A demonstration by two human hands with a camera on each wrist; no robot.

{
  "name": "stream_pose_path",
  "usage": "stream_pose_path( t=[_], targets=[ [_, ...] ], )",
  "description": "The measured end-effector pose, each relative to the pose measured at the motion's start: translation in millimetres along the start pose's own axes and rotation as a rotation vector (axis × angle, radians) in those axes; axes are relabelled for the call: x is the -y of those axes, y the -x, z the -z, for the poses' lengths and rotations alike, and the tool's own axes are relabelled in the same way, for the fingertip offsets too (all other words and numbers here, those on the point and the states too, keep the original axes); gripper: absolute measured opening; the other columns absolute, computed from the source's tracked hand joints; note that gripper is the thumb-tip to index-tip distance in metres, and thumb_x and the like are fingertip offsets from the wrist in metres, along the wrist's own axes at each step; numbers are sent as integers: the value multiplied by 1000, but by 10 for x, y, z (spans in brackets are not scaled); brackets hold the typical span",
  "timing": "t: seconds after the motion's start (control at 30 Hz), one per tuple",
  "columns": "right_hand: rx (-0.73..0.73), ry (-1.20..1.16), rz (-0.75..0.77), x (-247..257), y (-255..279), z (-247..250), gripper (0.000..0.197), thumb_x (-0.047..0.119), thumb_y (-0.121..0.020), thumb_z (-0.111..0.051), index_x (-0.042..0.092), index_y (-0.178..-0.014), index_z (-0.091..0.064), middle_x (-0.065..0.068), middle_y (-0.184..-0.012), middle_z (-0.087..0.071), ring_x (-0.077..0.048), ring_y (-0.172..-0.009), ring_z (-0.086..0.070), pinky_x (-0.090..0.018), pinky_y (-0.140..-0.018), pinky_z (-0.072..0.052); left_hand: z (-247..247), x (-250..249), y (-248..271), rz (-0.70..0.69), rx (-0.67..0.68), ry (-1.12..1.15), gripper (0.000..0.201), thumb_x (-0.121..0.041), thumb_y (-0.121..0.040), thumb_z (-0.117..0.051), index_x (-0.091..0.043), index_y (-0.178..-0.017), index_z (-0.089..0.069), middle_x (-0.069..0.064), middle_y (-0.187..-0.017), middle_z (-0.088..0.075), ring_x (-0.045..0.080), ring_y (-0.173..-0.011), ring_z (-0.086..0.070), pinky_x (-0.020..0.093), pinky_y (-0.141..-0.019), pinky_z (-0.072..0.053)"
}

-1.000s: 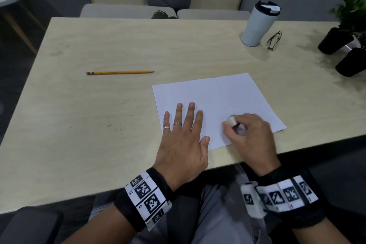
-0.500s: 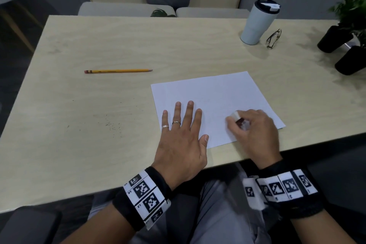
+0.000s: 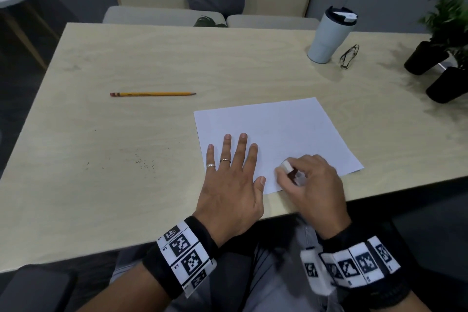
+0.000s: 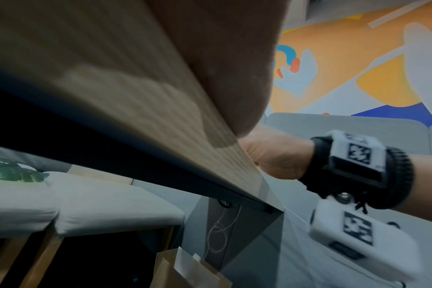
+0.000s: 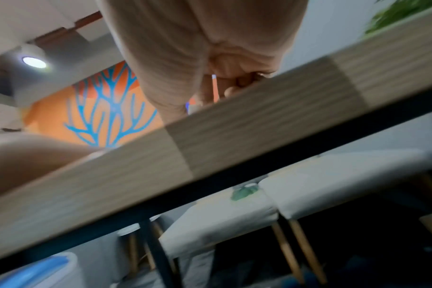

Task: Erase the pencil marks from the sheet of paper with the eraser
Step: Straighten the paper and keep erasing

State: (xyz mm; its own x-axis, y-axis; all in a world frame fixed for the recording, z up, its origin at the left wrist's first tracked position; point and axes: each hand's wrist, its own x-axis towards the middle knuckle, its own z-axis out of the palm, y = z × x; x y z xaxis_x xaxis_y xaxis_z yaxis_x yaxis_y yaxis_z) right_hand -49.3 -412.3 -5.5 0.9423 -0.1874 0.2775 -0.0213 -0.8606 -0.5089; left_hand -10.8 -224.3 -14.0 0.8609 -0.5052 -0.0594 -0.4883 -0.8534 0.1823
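A white sheet of paper (image 3: 276,132) lies near the front edge of the pale wooden table (image 3: 126,134). My left hand (image 3: 231,159) lies flat with fingers spread, pressing the sheet's near left part. My right hand (image 3: 304,175) pinches a white eraser (image 3: 287,166) and holds its tip on the paper near the front edge. No pencil marks show clearly on the sheet. In the wrist views both hands, the left hand (image 4: 222,58) and the right hand (image 5: 197,54), appear from below the table edge, blurred.
A yellow pencil (image 3: 152,94) lies left of the sheet. Dark crumbs (image 3: 144,162) are scattered on the table at the left. A grey tumbler (image 3: 330,35) and folded glasses (image 3: 349,56) stand at the back right, with black plant pots (image 3: 440,71) at the right edge.
My right hand with the eraser has shifted back and forth a little over the sheet's near part. The left hand has stayed flat on the paper.
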Motion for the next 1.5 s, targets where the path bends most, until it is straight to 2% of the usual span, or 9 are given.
stream_pose_path(
  t=[0.13, 0.3, 0.67, 0.8, 0.9, 1.07, 1.23, 1.37, 1.5],
  targets=[
    [-73, 45, -151, -375, -199, 135, 31, 34, -91, -79, 19, -68, -65, 7, -65, -57, -27, -77, -56, -39, -63, -46, -10, 3, 1, -3, -7, 4, 71, -49, -107, -8, -16, -169, -2, 10, -175, 14, 36, -160, 19, 62, -127, 5],
    [-12, 7, -5, -92, -6, 39, 26, 31, -91, -78, 24, -70, -65, 8, -66, -56, -22, -75, -53, -40, -64, -46, -16, 4, 6, -4, -16, 11, 71, -49, -107, -10, -16, -169, -2, 11, -175, 15, 36, -160, 20, 61, -128, 5],
    [-11, -16, -70, -218, 37, 117, 24, 29, -89, -81, 23, -70, -68, 7, -65, -57, -23, -75, -55, -42, -66, -49, -22, -1, -4, -3, -6, 0, 71, -49, -107, -9, -16, -169, -3, 12, -175, 13, 38, -160, 17, 62, -128, 2],
    [-78, 43, -142, -334, -125, 274, 42, 32, -89, -78, 33, -58, -50, 7, -60, -50, -23, -73, -51, -37, -63, -41, -7, -1, -10, -4, -11, 3, 72, -49, -105, -7, -15, -169, -6, 13, -175, 10, 39, -160, 14, 63, -128, 1],
    [27, -48, -44, -60, 71, 157, 29, 32, -89, -78, 26, -65, -63, 8, -64, -58, -18, -74, -54, -40, -65, -47, -17, 1, -2, -4, -11, 5, 73, -49, -105, -6, -15, -169, -6, 13, -175, 9, 39, -160, 14, 63, -127, 0],
    [-51, -9, -188, -407, -58, 306, 30, 40, -86, -77, 18, -68, -66, 4, -64, -58, -23, -75, -56, -47, -69, -54, -17, -4, -8, -3, -2, 2, 73, -50, -105, -5, -15, -169, -2, 13, -175, 13, 39, -160, 17, 62, -127, 3],
    [54, -4, 25, -44, 152, 155, 25, 30, -89, -79, 22, -69, -67, 8, -64, -56, -18, -73, -52, -42, -66, -48, -21, 2, -9, 4, -5, -2, 72, -50, -105, -7, -16, -169, -3, 13, -175, 13, 39, -160, 17, 63, -127, 3],
    [-45, 12, -119, -400, 1, 320, 27, 37, -87, -76, 21, -68, -67, 6, -63, -57, -23, -74, -54, -46, -67, -52, -21, -7, -11, 6, -14, 1, 72, -49, -106, -8, -16, -169, -2, 13, -175, 14, 40, -160, 18, 63, -127, 2],
    [23, -66, -1, -92, 87, 201, 24, 34, -91, -78, 24, -71, -71, 8, -64, -59, -21, -74, -55, -44, -68, -51, -38, 1, -14, 6, -17, 4, 72, -49, -106, -9, -16, -169, -2, 14, -175, 14, 40, -160, 18, 63, -127, 4]
  ],
)
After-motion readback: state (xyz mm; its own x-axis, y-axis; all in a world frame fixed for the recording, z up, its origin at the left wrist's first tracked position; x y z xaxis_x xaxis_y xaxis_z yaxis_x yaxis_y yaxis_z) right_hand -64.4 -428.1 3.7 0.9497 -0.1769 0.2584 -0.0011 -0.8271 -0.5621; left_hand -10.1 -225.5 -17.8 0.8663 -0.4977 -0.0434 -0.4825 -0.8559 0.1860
